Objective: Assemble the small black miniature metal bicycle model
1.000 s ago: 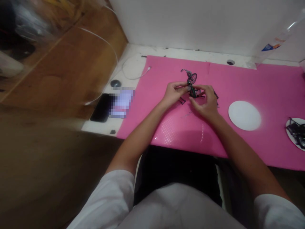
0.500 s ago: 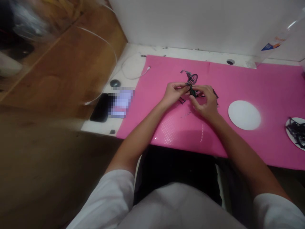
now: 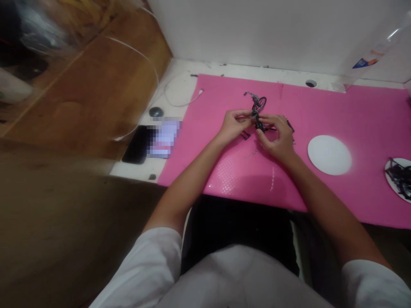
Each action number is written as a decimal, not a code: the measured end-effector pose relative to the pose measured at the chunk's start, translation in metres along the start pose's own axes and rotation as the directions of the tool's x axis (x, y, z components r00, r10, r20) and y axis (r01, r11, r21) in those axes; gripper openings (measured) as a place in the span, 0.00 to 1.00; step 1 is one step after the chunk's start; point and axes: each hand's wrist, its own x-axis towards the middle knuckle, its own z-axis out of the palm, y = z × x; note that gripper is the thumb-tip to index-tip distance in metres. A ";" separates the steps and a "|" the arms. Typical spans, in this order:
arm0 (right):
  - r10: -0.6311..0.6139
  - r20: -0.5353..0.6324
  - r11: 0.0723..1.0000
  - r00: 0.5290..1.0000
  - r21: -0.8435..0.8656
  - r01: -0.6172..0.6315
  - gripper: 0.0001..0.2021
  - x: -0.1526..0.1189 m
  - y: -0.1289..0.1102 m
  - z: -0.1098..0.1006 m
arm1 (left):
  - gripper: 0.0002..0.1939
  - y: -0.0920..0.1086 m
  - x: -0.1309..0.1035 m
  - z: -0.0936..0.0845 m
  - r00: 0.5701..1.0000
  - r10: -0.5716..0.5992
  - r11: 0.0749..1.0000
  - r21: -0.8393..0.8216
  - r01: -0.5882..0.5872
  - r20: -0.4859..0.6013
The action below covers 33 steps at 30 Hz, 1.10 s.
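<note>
Over the pink mat (image 3: pixel 221 164), both hands are closed on a small dark model bicycle (image 3: pixel 259 105). Its spoked wheel and handlebar point away from me. My left hand (image 3: pixel 235 126) pinches the frame from the left, fingertips meeting it near the middle. From the right, my right hand (image 3: pixel 278 134) grips the lower part between thumb and fingers. The fingers hide much of the bicycle's near end. A small black part (image 3: pixel 245 135) lies on the mat below my left fingers. Beyond my right hand, another dark piece (image 3: pixel 290 125) shows partly.
A white round plate (image 3: pixel 329 155) lies right of my hands. Farther right, a second plate holds several black parts (image 3: pixel 400 177). On the left are a black phone (image 3: pixel 136 144), a lit screen (image 3: pixel 165 139), a dark round object (image 3: pixel 156 112) and a white cable (image 3: pixel 183 105). A clear bottle (image 3: pixel 369 60) stands back right.
The bicycle has tilted slightly between my fingers, and its dark frame shows a little more at the fingertips. Both hands keep nearly the same place and hold.
</note>
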 end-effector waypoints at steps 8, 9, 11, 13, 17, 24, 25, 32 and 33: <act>-0.040 0.010 0.999 0.999 0.019 0.040 0.13 0.000 0.000 0.000 | 0.18 -0.003 0.000 -0.003 0.999 0.046 0.997 0.061 -0.044 -0.026; -0.049 0.005 0.998 0.999 0.026 0.048 0.13 0.000 0.000 0.000 | 0.18 -0.003 0.000 -0.003 0.999 0.046 0.997 0.061 -0.044 -0.026; -0.054 -0.002 0.998 0.999 0.037 0.054 0.13 0.000 0.001 0.000 | 0.18 -0.001 0.000 -0.003 0.999 0.039 0.997 0.060 -0.038 -0.027; -0.051 -0.008 0.997 0.999 0.049 0.051 0.14 0.000 0.002 0.000 | 0.17 0.001 -0.001 -0.002 0.999 0.029 0.998 0.055 -0.028 -0.029; -0.039 0.001 0.997 0.999 0.062 0.039 0.15 -0.001 0.003 0.000 | 0.15 0.006 -0.001 0.000 1.000 0.009 0.999 0.041 -0.008 -0.029; -0.012 0.012 0.998 1.000 0.062 0.011 0.15 -0.002 0.004 0.000 | 0.14 0.009 -0.004 0.000 1.000 0.012 0.999 0.043 -0.012 -0.010; -0.019 0.014 0.998 1.000 0.059 0.018 0.15 -0.001 0.004 0.000 | 0.14 0.009 -0.004 0.000 1.000 0.017 0.999 0.043 -0.017 -0.008; -0.043 0.043 0.998 0.998 0.041 0.042 0.14 0.000 0.004 -0.002 | 0.13 0.008 -0.004 0.000 1.000 0.014 0.998 0.068 -0.013 -0.012; -0.041 0.043 0.999 0.998 0.036 0.039 0.15 0.000 0.003 -0.002 | 0.13 0.007 -0.004 0.000 1.000 0.010 0.998 0.070 -0.009 -0.015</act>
